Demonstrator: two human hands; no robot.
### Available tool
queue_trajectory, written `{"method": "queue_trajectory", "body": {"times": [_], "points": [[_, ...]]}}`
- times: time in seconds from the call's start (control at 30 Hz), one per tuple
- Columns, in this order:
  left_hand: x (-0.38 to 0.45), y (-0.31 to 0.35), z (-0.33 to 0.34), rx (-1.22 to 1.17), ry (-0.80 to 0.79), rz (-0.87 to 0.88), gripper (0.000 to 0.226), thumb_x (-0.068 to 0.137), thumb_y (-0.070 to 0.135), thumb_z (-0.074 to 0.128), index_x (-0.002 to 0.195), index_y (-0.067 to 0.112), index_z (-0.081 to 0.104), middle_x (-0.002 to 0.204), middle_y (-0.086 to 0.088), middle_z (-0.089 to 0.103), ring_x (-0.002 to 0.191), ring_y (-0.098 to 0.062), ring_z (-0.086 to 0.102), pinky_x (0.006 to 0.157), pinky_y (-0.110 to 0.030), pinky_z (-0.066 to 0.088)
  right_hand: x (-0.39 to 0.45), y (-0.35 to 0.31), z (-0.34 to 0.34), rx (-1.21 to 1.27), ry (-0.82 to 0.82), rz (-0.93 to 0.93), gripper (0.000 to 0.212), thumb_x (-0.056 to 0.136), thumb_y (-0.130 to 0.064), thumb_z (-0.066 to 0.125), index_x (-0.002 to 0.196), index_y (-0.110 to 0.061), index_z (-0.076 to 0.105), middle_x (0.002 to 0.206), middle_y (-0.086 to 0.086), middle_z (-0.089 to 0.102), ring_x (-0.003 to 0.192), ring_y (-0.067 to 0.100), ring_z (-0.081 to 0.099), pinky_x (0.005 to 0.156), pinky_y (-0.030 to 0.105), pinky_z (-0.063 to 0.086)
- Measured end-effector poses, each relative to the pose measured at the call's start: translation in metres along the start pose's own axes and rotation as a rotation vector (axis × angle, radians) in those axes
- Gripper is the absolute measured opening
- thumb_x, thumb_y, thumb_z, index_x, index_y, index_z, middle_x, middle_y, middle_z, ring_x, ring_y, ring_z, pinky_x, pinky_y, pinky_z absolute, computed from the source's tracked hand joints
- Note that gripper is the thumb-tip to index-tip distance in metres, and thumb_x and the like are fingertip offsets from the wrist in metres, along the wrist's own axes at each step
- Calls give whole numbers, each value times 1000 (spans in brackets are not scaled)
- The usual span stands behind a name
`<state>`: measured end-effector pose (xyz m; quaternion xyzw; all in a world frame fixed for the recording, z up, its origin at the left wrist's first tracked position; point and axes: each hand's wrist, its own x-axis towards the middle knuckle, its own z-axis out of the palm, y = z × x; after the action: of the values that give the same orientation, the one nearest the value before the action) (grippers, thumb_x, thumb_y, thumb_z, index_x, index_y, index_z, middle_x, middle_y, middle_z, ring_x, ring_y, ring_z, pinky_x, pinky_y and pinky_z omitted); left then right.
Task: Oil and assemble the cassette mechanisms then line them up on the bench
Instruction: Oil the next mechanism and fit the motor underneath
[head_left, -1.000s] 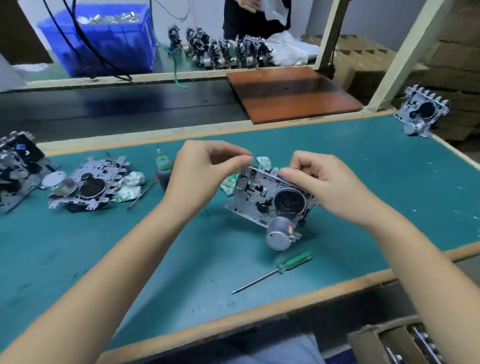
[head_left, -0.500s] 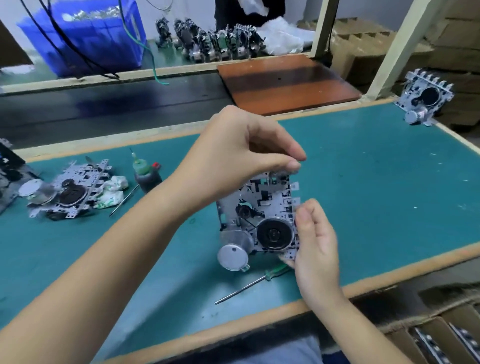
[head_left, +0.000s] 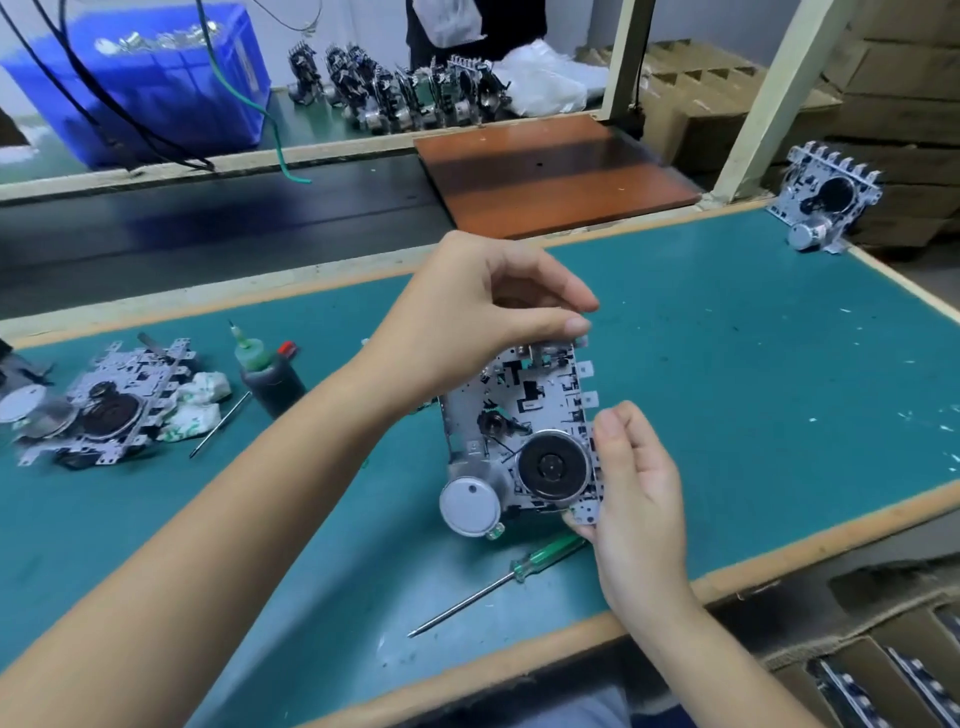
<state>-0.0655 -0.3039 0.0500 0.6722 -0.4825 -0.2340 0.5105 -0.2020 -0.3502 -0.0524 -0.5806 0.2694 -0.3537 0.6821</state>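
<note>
1. Upright between both hands, the cassette mechanism (head_left: 524, 426) is a silver stamped-metal plate cut with many small slots, with square tabs sticking out along its right edge.
2. Low on its face sits a round black flywheel (head_left: 553, 464) with a bright rim; a thin dark belt runs from it toward a small pulley above and to the left.
3. At the lower left corner a silver cylindrical motor (head_left: 470, 505) projects toward the camera, its flat end cap facing out.
4. The left hand (head_left: 467, 317) comes in from above, its thumb and fingers curled and pinching the top edge of the plate.
5. The right hand (head_left: 634, 499) grips the lower right corner, thumb lying along the tabbed right edge and fingers curled behind the plate.
6. The mechanism is held above the green bench mat (head_left: 753, 389), directly over a green-handled screwdriver (head_left: 498, 584) lying near the front edge.
7. To the left lie another mechanism (head_left: 104, 405), crumpled rags (head_left: 200, 400) and an oil bottle (head_left: 265, 374).
8. One more mechanism (head_left: 826, 205) stands at the far right corner.
</note>
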Motion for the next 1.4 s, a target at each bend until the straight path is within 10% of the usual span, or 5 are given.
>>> {"method": "queue_trajectory", "body": {"times": [0.27, 0.63, 1.4], "points": [[-14, 28, -5, -6, -86, 149, 12, 71, 4, 77, 75, 13, 70, 78, 5, 74, 69, -1, 69, 68, -15, 55, -10, -6, 4, -12, 45, -291, 23, 87, -39, 43, 65, -41, 48, 57, -19, 36, 53, -1, 29, 48, 15, 29], [-11, 3, -13, -119, -22, 75, 12, 68, 8, 75, 78, 11, 70, 75, -6, 74, 71, -10, 70, 69, -17, 53, -30, -23, 18, 104, 21, 60, 32, 84, -45, 53, 62, -25, 42, 58, 3, 38, 45, 8, 33, 36, 17, 26], [37, -51, -15, -259, 24, -125, 14, 62, 20, 77, 75, 21, 70, 76, -2, 75, 75, -8, 70, 73, -21, 53, 27, -26, 4, -2, -57, 196, 22, 95, -32, 51, 77, -19, 51, 69, 9, 43, 48, 9, 35, 37, 14, 25]]}}
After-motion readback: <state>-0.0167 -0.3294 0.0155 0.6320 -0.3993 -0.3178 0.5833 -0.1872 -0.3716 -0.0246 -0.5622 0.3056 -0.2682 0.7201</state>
